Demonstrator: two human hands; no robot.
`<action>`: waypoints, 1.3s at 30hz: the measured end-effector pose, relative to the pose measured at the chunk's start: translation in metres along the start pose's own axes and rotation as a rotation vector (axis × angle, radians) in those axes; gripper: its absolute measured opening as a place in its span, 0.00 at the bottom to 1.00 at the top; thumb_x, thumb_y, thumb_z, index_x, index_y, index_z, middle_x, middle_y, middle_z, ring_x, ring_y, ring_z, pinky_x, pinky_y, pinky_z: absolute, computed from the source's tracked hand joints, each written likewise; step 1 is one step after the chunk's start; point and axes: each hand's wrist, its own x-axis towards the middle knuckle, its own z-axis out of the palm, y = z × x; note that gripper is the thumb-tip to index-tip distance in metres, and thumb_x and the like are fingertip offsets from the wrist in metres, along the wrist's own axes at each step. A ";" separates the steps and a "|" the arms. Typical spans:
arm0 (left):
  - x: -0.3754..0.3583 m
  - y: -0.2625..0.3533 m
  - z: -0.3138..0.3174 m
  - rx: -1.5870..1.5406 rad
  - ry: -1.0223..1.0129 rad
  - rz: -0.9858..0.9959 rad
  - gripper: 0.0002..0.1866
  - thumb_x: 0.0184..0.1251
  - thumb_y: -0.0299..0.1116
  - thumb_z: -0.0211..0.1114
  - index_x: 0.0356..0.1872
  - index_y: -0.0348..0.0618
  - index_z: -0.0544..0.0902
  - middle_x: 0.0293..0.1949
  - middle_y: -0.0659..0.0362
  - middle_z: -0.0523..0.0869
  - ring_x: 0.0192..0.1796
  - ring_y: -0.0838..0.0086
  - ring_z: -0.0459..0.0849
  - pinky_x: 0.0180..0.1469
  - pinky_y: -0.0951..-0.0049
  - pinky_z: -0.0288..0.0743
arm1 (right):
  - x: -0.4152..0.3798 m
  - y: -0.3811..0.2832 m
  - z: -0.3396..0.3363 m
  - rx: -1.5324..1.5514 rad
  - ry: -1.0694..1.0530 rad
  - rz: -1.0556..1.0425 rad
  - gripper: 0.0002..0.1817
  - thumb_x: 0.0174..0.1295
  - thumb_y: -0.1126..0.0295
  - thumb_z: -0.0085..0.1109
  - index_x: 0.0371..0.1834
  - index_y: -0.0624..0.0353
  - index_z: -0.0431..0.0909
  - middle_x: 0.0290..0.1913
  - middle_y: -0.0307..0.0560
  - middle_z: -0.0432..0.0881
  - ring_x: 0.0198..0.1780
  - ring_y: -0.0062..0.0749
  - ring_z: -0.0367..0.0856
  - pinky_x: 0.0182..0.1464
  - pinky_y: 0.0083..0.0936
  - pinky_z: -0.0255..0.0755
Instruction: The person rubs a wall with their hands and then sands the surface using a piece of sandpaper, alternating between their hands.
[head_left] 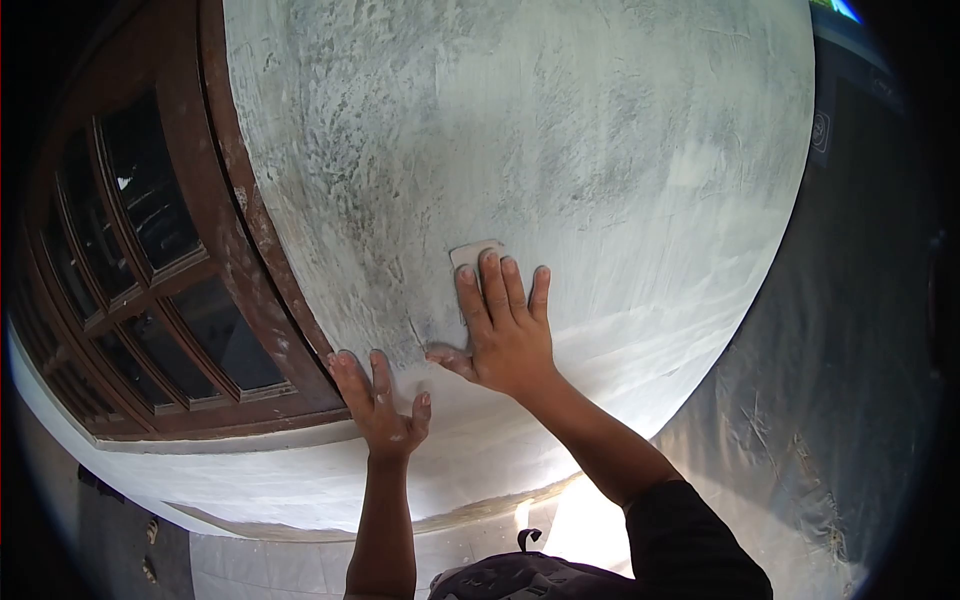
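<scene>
A pale, unevenly coated wall (pixel 640 130) fills the area in front of and above your hands. A brown window frame (pixel 180 100) stands to the left of your left hand, and a dark sheet (pixel 850 260) hangs well to the right of your right hand.

The pale piece (pixel 472 253) lies flat against the wall, beneath the index and middle fingertips of your right hand (pixel 508 335). That hand is laid flat, its fingers slightly spread and its thumb extended to the left. Your left hand (pixel 388 415) is lower and to the left, fingers parted and grasping nothing, its fingertips beside the frame's edge.

Treat the pale piece as light and thin; it is probably somewhat flexible and unlikely to break. Hold it by flat fingertip pressure, or pinch the exposed edge above your fingers. That edge runs crosswise to your fingers, its right end slightly higher. Your fingers hide the remainder, so its long axis cannot be confirmed.
</scene>
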 end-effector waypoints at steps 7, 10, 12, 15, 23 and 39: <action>-0.015 0.014 -0.005 -0.049 -0.068 -0.095 0.39 0.70 0.59 0.51 0.71 0.38 0.65 0.77 0.44 0.51 0.77 0.37 0.44 0.72 0.34 0.44 | -0.046 -0.013 0.017 0.031 -0.007 0.000 0.54 0.59 0.29 0.48 0.75 0.65 0.55 0.76 0.68 0.51 0.80 0.57 0.38 0.74 0.62 0.22; -0.016 0.021 -0.014 0.008 -0.129 -0.057 0.40 0.70 0.62 0.48 0.71 0.39 0.66 0.77 0.45 0.53 0.77 0.36 0.42 0.73 0.33 0.41 | -0.076 -0.018 0.025 0.000 -0.005 -0.073 0.53 0.60 0.29 0.48 0.74 0.65 0.59 0.76 0.68 0.51 0.81 0.56 0.36 0.74 0.62 0.23; -0.016 0.023 -0.011 -0.035 -0.115 -0.066 0.40 0.70 0.62 0.48 0.71 0.40 0.66 0.77 0.45 0.53 0.77 0.36 0.42 0.73 0.33 0.40 | -0.043 -0.014 0.014 -0.009 -0.015 -0.024 0.53 0.59 0.29 0.48 0.74 0.65 0.58 0.76 0.68 0.51 0.81 0.56 0.36 0.74 0.62 0.23; -0.010 0.025 -0.011 -0.095 -0.101 -0.077 0.40 0.70 0.62 0.47 0.71 0.39 0.66 0.77 0.45 0.54 0.77 0.36 0.41 0.73 0.33 0.38 | 0.025 -0.002 -0.010 -0.033 -0.005 0.092 0.53 0.60 0.29 0.47 0.75 0.66 0.57 0.77 0.68 0.50 0.80 0.57 0.36 0.74 0.62 0.24; -0.006 0.048 -0.007 -0.199 -0.153 0.032 0.41 0.72 0.62 0.44 0.69 0.33 0.66 0.74 0.41 0.59 0.77 0.39 0.48 0.74 0.36 0.39 | -0.070 -0.029 0.019 0.056 -0.088 0.034 0.46 0.60 0.35 0.52 0.75 0.55 0.60 0.76 0.57 0.58 0.79 0.48 0.46 0.74 0.62 0.32; 0.051 0.085 0.037 -0.013 -0.212 0.116 0.55 0.65 0.76 0.30 0.73 0.30 0.57 0.75 0.39 0.54 0.79 0.46 0.48 0.74 0.39 0.28 | -0.035 0.015 -0.013 0.076 -0.275 -0.105 0.33 0.65 0.57 0.51 0.74 0.53 0.63 0.77 0.51 0.57 0.79 0.41 0.51 0.78 0.50 0.35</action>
